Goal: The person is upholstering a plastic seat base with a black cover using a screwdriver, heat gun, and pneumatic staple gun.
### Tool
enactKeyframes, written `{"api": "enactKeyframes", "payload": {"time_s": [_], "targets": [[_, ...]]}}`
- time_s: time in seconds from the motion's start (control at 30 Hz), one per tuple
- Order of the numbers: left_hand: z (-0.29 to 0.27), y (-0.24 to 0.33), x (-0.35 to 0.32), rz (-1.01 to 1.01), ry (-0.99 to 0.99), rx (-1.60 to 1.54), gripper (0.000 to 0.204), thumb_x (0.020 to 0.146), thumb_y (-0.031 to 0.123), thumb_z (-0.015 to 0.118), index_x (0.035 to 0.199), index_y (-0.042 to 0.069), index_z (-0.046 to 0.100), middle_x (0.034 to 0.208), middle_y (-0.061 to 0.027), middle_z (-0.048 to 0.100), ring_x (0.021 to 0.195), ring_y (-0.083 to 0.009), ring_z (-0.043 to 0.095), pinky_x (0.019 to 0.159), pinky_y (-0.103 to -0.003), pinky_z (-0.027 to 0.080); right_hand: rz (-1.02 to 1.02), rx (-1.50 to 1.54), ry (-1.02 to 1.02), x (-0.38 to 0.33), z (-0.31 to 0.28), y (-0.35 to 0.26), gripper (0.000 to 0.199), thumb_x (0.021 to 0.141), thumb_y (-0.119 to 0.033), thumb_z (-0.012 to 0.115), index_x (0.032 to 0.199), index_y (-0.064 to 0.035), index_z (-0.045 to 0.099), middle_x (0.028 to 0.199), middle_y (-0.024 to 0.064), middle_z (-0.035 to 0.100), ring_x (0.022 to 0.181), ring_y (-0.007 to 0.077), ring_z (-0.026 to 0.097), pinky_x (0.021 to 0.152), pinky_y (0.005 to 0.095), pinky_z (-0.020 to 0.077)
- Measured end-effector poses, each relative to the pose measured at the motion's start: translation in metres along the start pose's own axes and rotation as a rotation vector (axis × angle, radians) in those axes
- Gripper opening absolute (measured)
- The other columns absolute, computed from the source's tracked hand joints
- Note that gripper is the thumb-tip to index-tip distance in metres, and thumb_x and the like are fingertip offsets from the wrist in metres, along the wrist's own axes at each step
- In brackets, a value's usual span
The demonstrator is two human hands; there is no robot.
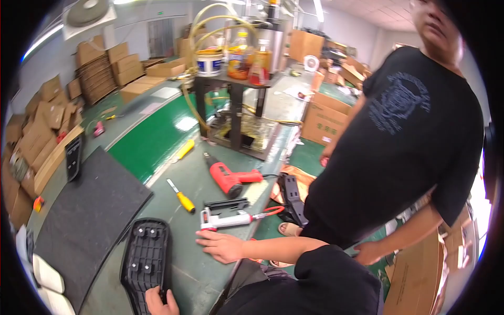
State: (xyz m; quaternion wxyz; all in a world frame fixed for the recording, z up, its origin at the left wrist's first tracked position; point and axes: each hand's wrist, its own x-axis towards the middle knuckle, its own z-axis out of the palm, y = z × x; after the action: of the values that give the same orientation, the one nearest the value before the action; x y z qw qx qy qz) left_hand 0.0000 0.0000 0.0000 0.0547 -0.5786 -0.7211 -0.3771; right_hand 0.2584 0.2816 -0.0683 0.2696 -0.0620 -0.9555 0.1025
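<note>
1 black ribbed panel lies on the green worktop, its near edge clasped by the left hand; the right hand, apart, rests flat and spread beside a staple gun.

Ribbed black part looks like mostly matt plastic, heat gun is glossy red plastic, silvery stapler by the table's right edge seems smooth metal.
</note>
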Motion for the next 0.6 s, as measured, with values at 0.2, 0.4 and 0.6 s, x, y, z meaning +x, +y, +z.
{"api": "enactKeyframes", "payload": {"time_s": [0.2,0.4,0.6], "targets": [[0.007,0.017,0.011,0.070,0.122,0.040,0.022,0.097,0.006,0.071,0.113,-0.007,0.062,0.104,-0.0229,0.062,0.096,-0.0417,0.062,0.087,-0.045,0.051,-0.002,0.078,0.049,0.003,-0.021,-0.009,0.027,0.083,-0.005,0.066,0.109,0.0006,0.068,0.147,0.0230,0.058,0.155,0.0453,0.037,0.126,0.0543,0.0372],[0.012,0.049,-0.003,-0.306,0.211,0.110,0.022,0.099,0.006,0.073,0.117,-0.004,0.065,0.107,-0.0192,0.064,0.096,-0.0358,0.066,0.084,-0.042,0.055,-0.025,0.141,0.238,0.016,-0.048,0.006,0.034,0.074,0.000,0.070,0.107,-0.0049,0.070,0.138,0.0170,0.064,0.138,0.0424,0.056,0.114,0.0529,0.0493],[0.000,0.070,-0.025,-0.261,0.144,0.433,0.027,0.087,0.003,0.080,0.112,-0.001,0.069,0.109,-0.0183,0.068,0.104,-0.0393,0.065,0.093,-0.047,0.052,0.397,0.062,0.419,0.047,-0.077,0.083,0.024,0.086,-0.004,0.072,0.110,-0.0022,0.073,0.115,0.0165,0.074,0.108,0.0341,0.071,0.094,0.0436,0.0573]]}}
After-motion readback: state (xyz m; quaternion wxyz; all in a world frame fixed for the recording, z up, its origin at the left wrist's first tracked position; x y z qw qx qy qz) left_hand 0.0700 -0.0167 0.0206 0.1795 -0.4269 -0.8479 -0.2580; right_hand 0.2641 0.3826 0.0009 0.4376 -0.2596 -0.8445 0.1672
